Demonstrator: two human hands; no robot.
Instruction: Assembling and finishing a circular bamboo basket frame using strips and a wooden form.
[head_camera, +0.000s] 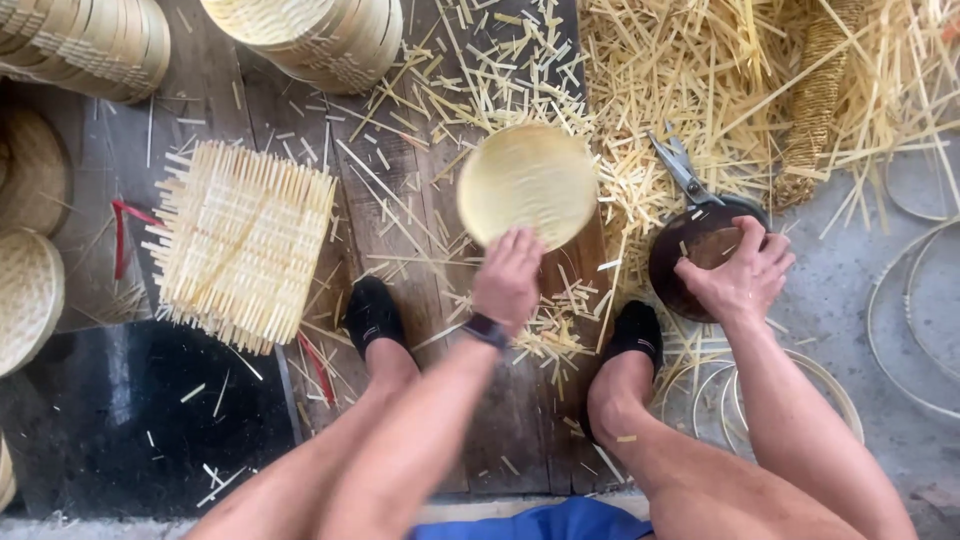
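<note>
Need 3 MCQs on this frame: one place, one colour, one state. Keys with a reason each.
1. Where do the scissors lie?
A. On the square mat
B. Among the strips, just above the dark bowl
C. Between the feet

2. What colour are the socks?
A. White
B. Red
C. Black

3. What is the left hand doing?
A. Holding the round woven disc
B. Resting on a knee
C. Gripping the scissors

Answers:
1 B: they lie in the strips, at the rim of the dark bowl.
2 C: both feet are in black.
3 A: its fingers grip the lower edge of the disc, while the right hand holds the bowl.
</note>
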